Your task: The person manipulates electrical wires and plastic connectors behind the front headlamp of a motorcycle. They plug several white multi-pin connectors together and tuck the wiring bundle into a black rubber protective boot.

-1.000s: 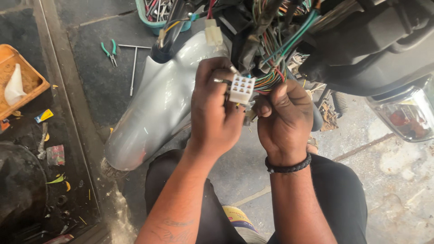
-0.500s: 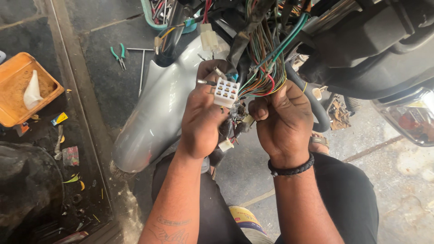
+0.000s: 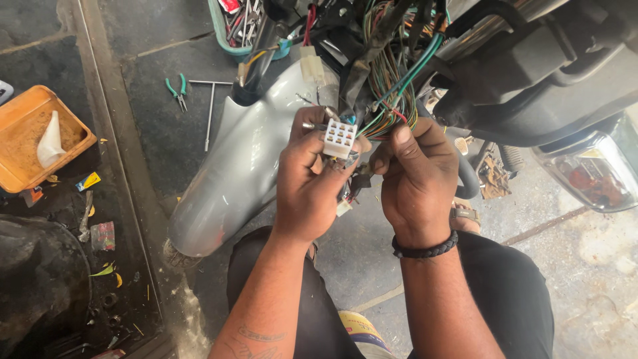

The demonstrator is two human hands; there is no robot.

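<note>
white plastic multi-pin connector (image 3: 339, 138), its grid of sockets turned up toward the camera, pinched between the thumb and curled fingers of the left hand (image 3: 307, 183). the connector sits at the end of a multicoloured wire bundle (image 3: 389, 100) that hangs from the dark bodywork of a two-wheeler (image 3: 531, 73), just above a grey mudguard (image 3: 239, 173). the right hand (image 3: 415, 179), a black band at its wrist, is closed around the wires and small fittings just beside the connector; what its fingertips grip exactly is hidden. a second, cream connector (image 3: 311, 68) dangles higher up, apart from both hands. on the stone floor (image 3: 133, 100), well apart to the left, lie green-handled pliers (image 3: 177, 89), a t-handle wrench (image 3: 210, 110) and an orange tray (image 3: 30, 136); a teal tool basket (image 3: 229, 33) stands near the top edge. judged from the pose, the step is inspection or seating of the plug: it goes best with the body held square, the wires supported close behind it so no strain reaches the pins, and the socket face kept in good light.
</note>
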